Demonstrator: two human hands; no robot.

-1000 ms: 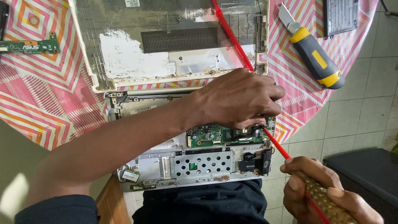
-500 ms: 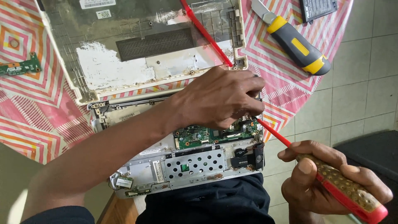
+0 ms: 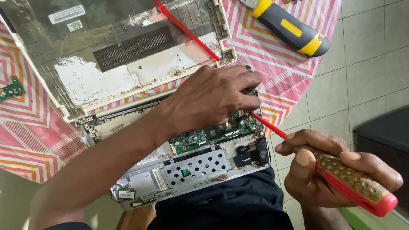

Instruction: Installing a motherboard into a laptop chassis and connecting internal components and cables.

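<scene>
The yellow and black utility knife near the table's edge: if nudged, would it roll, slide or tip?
The utility knife lies flat on the striped tablecloth, so it would probably slide rather than roll; its body looks flattened, not round. The cloth may grip it somewhat. It lies close to the table's edge, so a firm push might send it off.

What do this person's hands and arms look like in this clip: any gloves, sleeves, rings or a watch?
Both hands are bare, with no gloves. The left hand shows no ring, and its forearm is uncovered up to a dark sleeve edge at the bottom of the picture. The right hand also shows no ring or watch, with short, plain fingernails; its wrist is bare where it leaves the picture.
</scene>
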